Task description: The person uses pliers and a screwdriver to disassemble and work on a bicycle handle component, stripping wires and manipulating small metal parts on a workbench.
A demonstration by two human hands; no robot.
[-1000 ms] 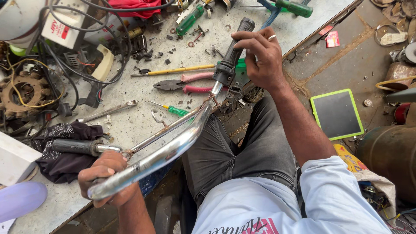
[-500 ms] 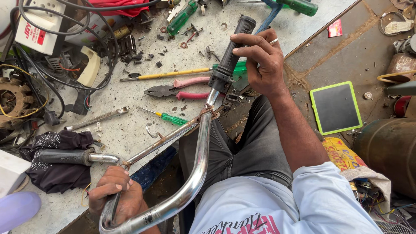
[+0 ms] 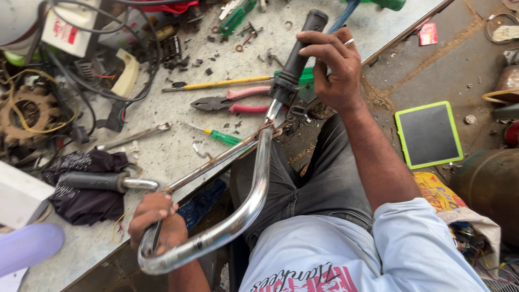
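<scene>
**Chrome handlebar held across the tabletop edge**

The tabletop (image 3: 162, 157) edge is running diagonally from the lower left to the upper right of the frame, and the handlebar (image 3: 254, 205) is crossing it, its bend hanging over the person's lap in the lower centre. Open room is lying to the right, over the concrete floor (image 3: 411, 70); the left side is crowding with tools and cables.

The right hand (image 3: 332, 70) is wrapping tightly round the black grip (image 3: 297, 57) at the bar's upper end, near the top centre. The left hand (image 3: 157, 221) is closing round the chrome tube at the lower left, just below the tabletop edge. The bar's other end, with a grey grip (image 3: 92, 181), is resting on a dark cloth (image 3: 81, 203) at the left.

Pink-handled pliers (image 3: 232, 101) and a yellow screwdriver (image 3: 221, 84) are lying just left of the black grip; a green screwdriver (image 3: 219, 136) is lying below them. A green-rimmed slate (image 3: 428, 134) is sitting on the floor at the right.
</scene>
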